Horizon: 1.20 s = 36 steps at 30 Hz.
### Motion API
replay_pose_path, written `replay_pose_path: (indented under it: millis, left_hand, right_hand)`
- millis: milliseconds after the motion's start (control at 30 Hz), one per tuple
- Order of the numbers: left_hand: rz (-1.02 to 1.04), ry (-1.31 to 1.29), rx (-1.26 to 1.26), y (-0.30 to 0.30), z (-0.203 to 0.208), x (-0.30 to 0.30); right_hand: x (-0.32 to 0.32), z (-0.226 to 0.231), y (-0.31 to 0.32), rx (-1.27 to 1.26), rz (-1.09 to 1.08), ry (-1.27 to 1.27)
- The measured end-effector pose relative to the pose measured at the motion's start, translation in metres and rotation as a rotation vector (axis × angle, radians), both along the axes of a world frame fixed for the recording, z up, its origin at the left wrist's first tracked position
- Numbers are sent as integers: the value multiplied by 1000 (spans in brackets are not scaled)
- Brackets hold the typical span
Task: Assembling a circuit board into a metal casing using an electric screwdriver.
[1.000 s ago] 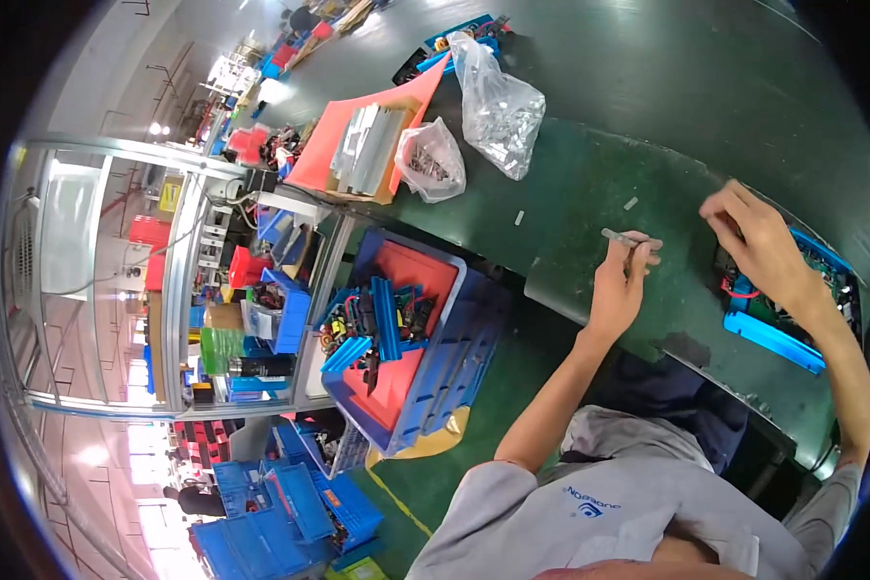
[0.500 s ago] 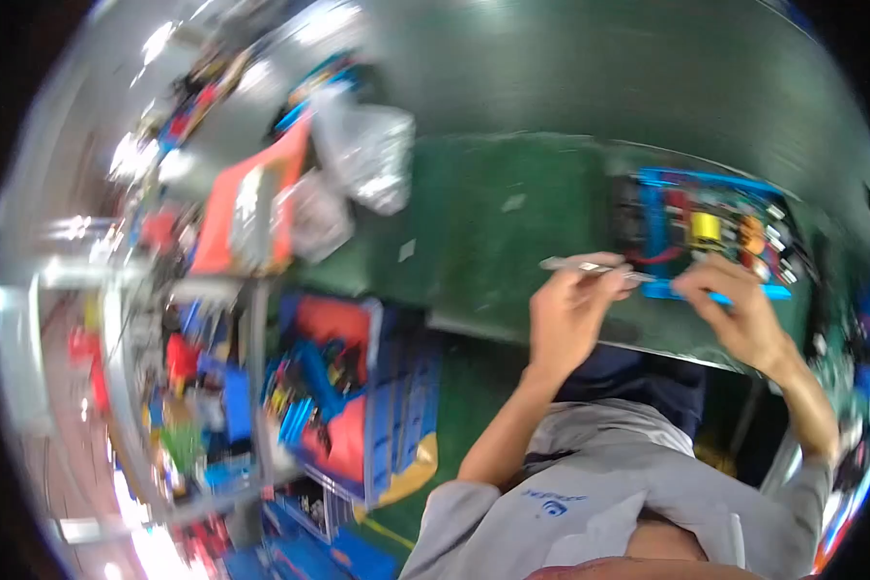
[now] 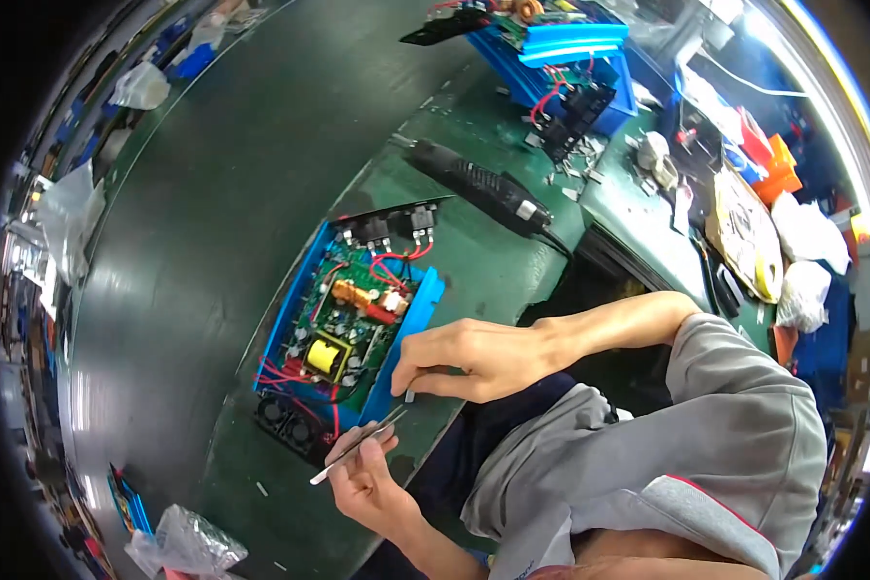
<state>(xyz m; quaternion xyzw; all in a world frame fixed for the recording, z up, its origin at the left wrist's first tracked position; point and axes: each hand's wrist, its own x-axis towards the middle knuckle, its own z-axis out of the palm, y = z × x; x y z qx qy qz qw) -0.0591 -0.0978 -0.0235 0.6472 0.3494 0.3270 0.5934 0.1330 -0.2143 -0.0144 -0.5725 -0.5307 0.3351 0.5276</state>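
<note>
Circuit unit (image 3: 346, 324) lies open-topped on the tabletop (image 3: 242, 483), its board (image 3: 365, 333) seated and wired; left hand (image 3: 369, 485) curled round tweezers (image 3: 356, 449), right hand (image 3: 478, 358) nearly closed, pinching a small grey piece (image 3: 410, 396) (apparently loose, not yet fitted).

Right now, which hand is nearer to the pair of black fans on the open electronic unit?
Left. The left hand, holding tweezers, is just beside the fans; the right hand is farther off, by the blue side panel.
</note>
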Motion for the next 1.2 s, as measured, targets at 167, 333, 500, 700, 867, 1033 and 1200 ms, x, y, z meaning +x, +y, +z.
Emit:
replay_pose_path:
  millis: [167,333,500,700,867,1033,1200]
  left_hand:
    - [-62,58,67,-3,-1,14]
    - [-115,109,120,0,-3,19]
    - [-10,153,499,14,-1,23]
    - [-113,119,760,29,-13,36]
    - [-151,191,845,29,-19,44]
    - [-147,300,908,27,-19,48]
    - [-95,326,861,34,-31,45]
  right_hand:
    - [4,-11,-5,48,-33,22]
    - [8,-23,-8,137,-69,-38]
    - [51,-14,-37,199,-638,-583]
    - [97,-49,-80,-207,-1039,-951]
    - [61,-36,-110,-392,-939,-657]
    - [-18,-42,-160,-444,-807,241]
    - [-63,-56,-160,-538,-441,577]
